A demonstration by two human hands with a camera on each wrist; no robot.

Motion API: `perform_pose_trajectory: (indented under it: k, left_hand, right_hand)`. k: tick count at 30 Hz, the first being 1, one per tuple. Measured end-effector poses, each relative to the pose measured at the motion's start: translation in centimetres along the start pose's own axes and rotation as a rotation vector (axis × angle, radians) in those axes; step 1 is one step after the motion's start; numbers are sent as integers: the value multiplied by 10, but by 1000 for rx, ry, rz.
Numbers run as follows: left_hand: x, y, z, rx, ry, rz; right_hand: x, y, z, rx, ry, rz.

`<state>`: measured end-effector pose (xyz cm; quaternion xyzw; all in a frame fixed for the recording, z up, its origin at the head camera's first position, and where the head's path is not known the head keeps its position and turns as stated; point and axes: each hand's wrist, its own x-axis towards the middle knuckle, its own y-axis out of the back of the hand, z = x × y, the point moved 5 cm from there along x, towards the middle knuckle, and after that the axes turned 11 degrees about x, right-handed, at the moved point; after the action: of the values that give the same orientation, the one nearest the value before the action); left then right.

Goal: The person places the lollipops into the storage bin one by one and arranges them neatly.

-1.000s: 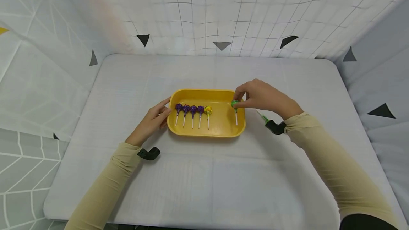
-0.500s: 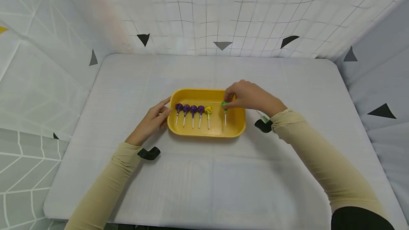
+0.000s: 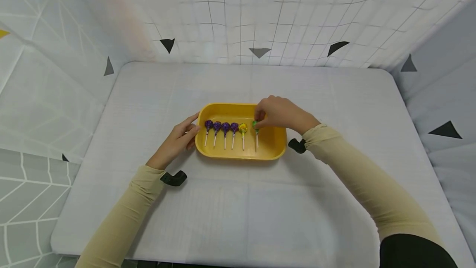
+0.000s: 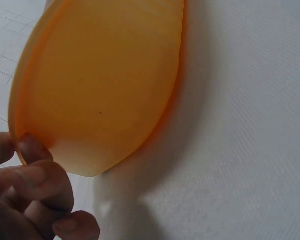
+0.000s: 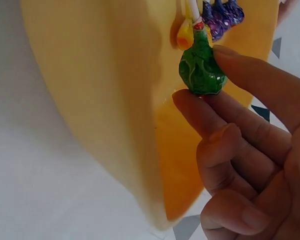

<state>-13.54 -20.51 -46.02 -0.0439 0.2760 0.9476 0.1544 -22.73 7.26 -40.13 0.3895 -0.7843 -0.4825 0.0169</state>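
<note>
A yellow tray [image 3: 269, 148] lies on the table, and my left hand [image 3: 179, 142] holds its left end by the rim. In the left wrist view the fingertips [image 4: 32, 175] are right at the rim. My right hand [image 3: 284, 115] pinches a green-wrapped lollipop [image 5: 202, 72] by its head between thumb and fingers, over the tray with the stick toward me. Just left of it a yellow lollipop [image 3: 243, 128] lies in the tray. Several purple lollipops [image 3: 225, 127] continue that row to the left, their sticks also toward me.
The table [image 3: 223, 218] has a white cover. A gridded white sheet [image 3: 238, 15] hangs behind it, with more sheeting at both sides. Dark wrist camera mounts [image 3: 173, 178] jut from both sleeves.
My right hand has moved left across the tray with the green lollipop, up beside the yellow one. Another green lollipop on the table is now hidden by my right wrist. The left hand stays put.
</note>
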Motion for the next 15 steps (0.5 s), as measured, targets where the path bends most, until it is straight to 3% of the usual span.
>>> perform_pose_trajectory:
  k: [15]
  left_hand:
    - [0,1,0,-11,8,-3]
  right_hand:
    - [12,-6,-7,-63,-32,-64]
